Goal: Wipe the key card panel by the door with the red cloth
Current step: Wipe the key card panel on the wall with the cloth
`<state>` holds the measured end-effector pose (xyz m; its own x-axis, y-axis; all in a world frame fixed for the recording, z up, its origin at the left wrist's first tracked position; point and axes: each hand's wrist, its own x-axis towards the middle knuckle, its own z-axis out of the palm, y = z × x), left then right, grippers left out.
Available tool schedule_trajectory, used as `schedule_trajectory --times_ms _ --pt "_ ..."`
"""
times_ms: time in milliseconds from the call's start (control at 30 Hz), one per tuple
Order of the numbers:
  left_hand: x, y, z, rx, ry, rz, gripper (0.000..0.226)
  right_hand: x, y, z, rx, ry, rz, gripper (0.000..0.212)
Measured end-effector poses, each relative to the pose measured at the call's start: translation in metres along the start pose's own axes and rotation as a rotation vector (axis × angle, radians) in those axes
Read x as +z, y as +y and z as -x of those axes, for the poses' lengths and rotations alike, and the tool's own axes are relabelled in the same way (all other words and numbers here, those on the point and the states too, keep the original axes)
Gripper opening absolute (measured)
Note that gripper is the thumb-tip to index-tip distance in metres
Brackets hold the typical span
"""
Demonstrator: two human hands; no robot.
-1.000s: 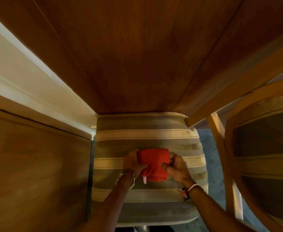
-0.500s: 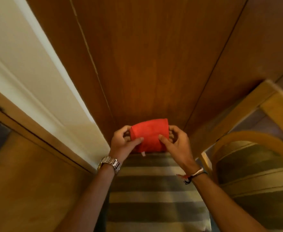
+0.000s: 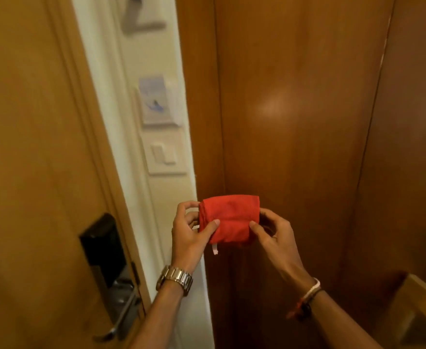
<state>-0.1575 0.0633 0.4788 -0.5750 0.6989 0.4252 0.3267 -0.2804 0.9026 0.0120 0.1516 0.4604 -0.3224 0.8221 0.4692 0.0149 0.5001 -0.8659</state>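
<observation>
A folded red cloth point(image 3: 229, 217) with a small white tag is held in front of me at chest height. My left hand point(image 3: 190, 234) pinches its left edge and my right hand point(image 3: 273, 234) pinches its right edge. The key card panel point(image 3: 157, 103), white with a card standing in its slot, is on the narrow white wall strip above and left of the cloth. The cloth is well below the panel and does not touch it.
A white light switch point(image 3: 165, 153) sits just under the panel. The wooden door point(image 3: 30, 147) with a black electronic lock point(image 3: 103, 245) and metal handle point(image 3: 121, 311) is on the left. Dark wood panelling point(image 3: 295, 109) fills the right; a chair's wooden frame point(image 3: 418, 301) is at bottom right.
The view has swung up from the striped chair seat to the wall and door. Both hands have lifted the red cloth off the seat to chest height.
</observation>
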Motion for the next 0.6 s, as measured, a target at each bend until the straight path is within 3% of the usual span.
schedule_trajectory --times_ms 167,267,500,600 --pt "-0.036 0.049 -0.022 0.122 0.226 -0.122 0.048 0.033 -0.067 -0.026 -0.1 0.064 -0.056 0.034" --pt "-0.054 0.075 -0.039 0.244 0.37 -0.236 0.035 0.053 -0.102 -0.041 -0.139 0.092 -0.091 0.028" --pt "-0.076 0.112 -0.089 0.425 0.459 -0.378 0.01 0.088 -0.157 -0.084 -0.209 0.133 -0.133 0.02" --pt "-0.079 0.124 -0.111 0.481 0.493 -0.418 0.01 0.094 -0.176 -0.107 -0.25 0.154 -0.159 0.019"
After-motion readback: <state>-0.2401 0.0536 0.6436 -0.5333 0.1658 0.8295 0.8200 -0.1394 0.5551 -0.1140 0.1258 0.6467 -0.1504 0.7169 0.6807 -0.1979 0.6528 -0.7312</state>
